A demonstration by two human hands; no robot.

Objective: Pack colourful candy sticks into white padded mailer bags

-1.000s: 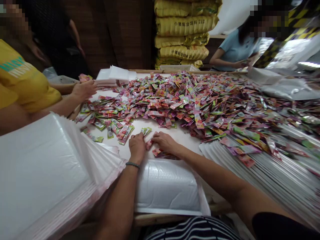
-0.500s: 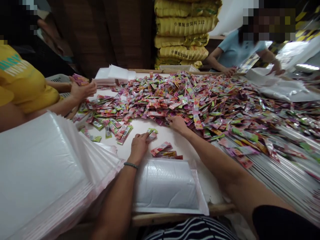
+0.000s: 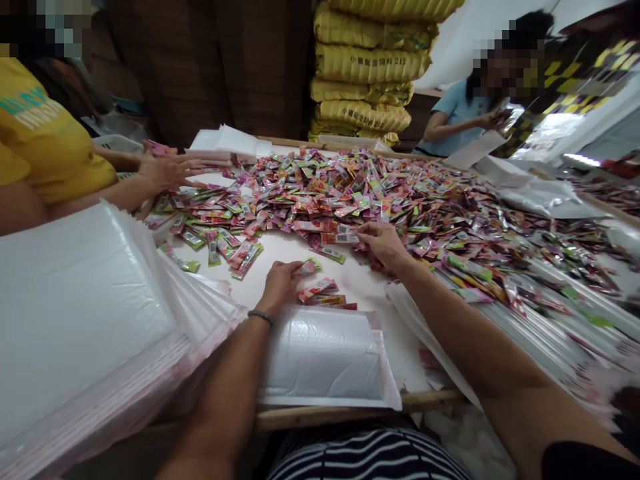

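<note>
My left hand [image 3: 281,285] is closed on a small printed sachet [image 3: 307,268] in pink and green, just above the white tabletop. Under it lies a little group of sachets [image 3: 320,290], beside the top edge of a white bubble mailer [image 3: 327,360]. My right hand [image 3: 386,244] reaches to the near edge of a large heap of sachets [image 3: 320,187]. Its thumb and fingers pinch the end of a red sachet with a barcode [image 3: 345,236]. A green-edged sachet [image 3: 330,253] lies just below that one.
At left leans a thick stack of white bubble mailers [image 3: 75,300]; more silvery mailers [image 3: 550,320] lie at right. A co-worker in yellow [image 3: 55,147] handles sachets at left, another in light blue [image 3: 455,120] stands far right. Yellow sacks [image 3: 370,63] are piled behind the table.
My right hand has moved right and now holds a barcoded sachet. My left hand stays near the small group. The co-worker in blue has raised their hands and holds a white sheet or mailer.
</note>
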